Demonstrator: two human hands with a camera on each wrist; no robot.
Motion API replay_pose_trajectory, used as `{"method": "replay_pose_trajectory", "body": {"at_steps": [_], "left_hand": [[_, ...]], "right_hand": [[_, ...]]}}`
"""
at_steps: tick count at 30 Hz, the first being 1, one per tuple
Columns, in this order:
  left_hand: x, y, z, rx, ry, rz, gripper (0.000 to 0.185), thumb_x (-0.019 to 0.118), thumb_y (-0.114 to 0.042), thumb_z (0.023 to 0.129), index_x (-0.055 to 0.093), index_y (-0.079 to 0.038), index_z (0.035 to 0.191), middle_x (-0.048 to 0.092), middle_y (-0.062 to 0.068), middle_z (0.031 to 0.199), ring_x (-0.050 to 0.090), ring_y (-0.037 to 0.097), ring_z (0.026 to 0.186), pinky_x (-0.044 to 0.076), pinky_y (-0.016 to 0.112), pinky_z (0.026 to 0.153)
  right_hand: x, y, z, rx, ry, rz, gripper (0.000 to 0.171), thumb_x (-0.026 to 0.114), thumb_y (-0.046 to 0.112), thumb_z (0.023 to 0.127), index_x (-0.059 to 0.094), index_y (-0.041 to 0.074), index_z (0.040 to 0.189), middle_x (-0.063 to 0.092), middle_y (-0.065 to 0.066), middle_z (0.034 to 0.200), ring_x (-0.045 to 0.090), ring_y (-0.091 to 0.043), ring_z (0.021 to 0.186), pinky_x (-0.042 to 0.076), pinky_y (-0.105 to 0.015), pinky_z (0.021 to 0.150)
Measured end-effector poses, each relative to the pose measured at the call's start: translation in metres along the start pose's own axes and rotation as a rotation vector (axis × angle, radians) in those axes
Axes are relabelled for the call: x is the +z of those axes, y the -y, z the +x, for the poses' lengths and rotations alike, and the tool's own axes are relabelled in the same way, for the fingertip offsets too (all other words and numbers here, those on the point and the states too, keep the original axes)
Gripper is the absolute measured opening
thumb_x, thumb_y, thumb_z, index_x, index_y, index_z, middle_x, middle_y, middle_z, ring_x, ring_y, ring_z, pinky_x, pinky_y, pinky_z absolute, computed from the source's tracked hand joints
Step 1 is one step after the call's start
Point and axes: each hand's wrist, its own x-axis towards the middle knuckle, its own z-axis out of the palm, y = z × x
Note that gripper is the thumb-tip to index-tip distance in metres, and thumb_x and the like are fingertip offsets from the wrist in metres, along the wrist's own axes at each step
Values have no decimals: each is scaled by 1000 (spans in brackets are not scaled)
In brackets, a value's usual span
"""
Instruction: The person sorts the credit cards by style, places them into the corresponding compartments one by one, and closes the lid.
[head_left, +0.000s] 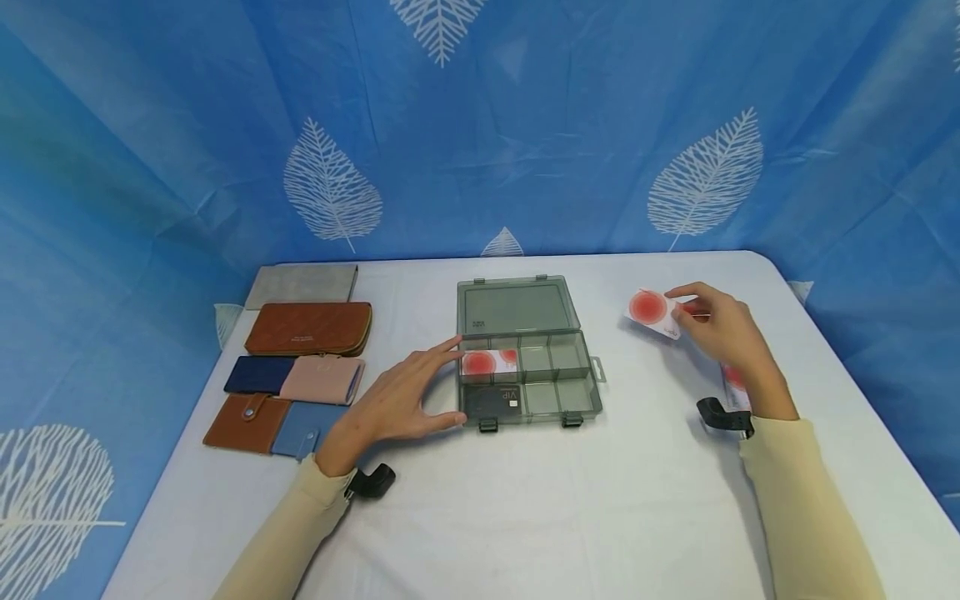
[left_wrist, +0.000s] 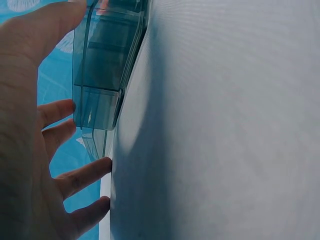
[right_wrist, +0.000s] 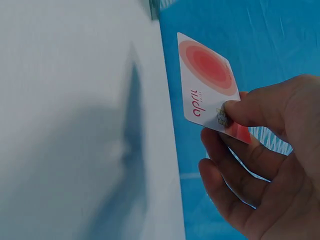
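Note:
My right hand [head_left: 723,332] pinches a white chip card [right_wrist: 207,75] with a red circle between thumb and fingers, held above the table right of the box. My left hand [head_left: 401,396] is spread with straight fingers at the left side of a clear grey-green compartment box [head_left: 558,392]. Its thumb and fingertips touch or nearly touch the box edge. The lid [head_left: 517,306] lies folded back, away from me. Inside, a red-and-white card [head_left: 489,362] sits in the far left compartments and a black VIP card [head_left: 491,401] in the near left ones.
On the left lie a grey wallet [head_left: 300,285], a brown zip wallet [head_left: 307,327], a navy one [head_left: 258,374], a pink one [head_left: 318,379], a brown snap wallet [head_left: 246,423] and a blue one [head_left: 303,427]. Another red-and-white card [head_left: 735,385] lies partly behind my right wrist.

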Motion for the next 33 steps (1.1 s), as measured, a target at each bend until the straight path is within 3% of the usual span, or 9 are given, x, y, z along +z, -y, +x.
{"method": "replay_pose_trajectory", "body": {"at_steps": [8,16,28,33], "left_hand": [[-3,0,0,14,-8,-2,97,79,-62,90,42,-15,167,27,1,178,45,34,153,43,64,116],[-3,1,0,2,2,-8,98,78,-61,90,41,-14,167,26,1,179,44,35,153,43,64,116],[-1,2,1,-11,11,-7,98,79,-61,89,40,-16,168,26,0,178,44,34,153,42,64,117],[-2,1,2,-11,14,-6,99,78,-63,90,39,-18,168,24,-2,179,44,33,154,43,64,116]], "right_hand": [[26,47,-3,-139,30,53,31,64,7,106,67,5,137,69,-31,128,68,-54,120,55,-65,100],[54,83,-5,-327,77,85,27,65,2,104,72,7,130,75,-17,102,76,-41,103,61,-57,88],[102,128,-6,-432,200,43,28,69,7,105,74,9,132,75,-6,101,74,-26,96,59,-46,81],[115,139,-6,-465,213,17,28,72,9,104,75,13,131,75,-3,100,64,-14,78,52,-38,69]]}}
